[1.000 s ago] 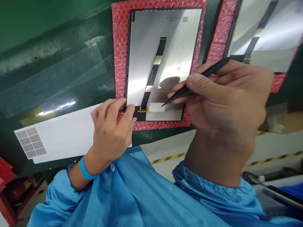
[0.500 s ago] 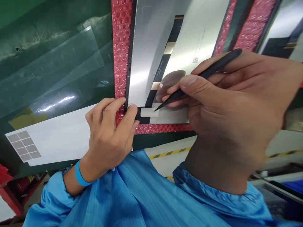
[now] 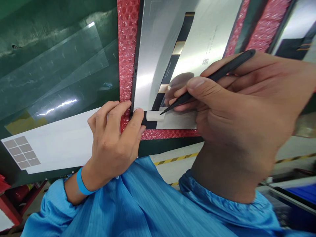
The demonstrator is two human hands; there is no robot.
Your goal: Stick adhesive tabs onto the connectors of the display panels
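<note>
My right hand is closed in a pen-like hold around black tweezers. Their fine tip touches, or hovers just over, a small whitish strip at the near left corner of a silvery display panel. A black and gold flex strip runs lengthwise on the panel's back. My left hand is at that same corner, its index finger and thumb pressed together on the dark edge beside the whitish strip. Its other fingers are bent over the panel's left side. What lies under these fingertips is hidden.
Red bubble wrap lies under the panel on a green mat. To the left are clear film sheets and a white sheet with grey squares. Another panel stands at the far right.
Both hands keep their holds at the panel corner. The tweezers' tip has shifted very slightly left and up on the whitish strip; the whole view has moved a little.
</note>
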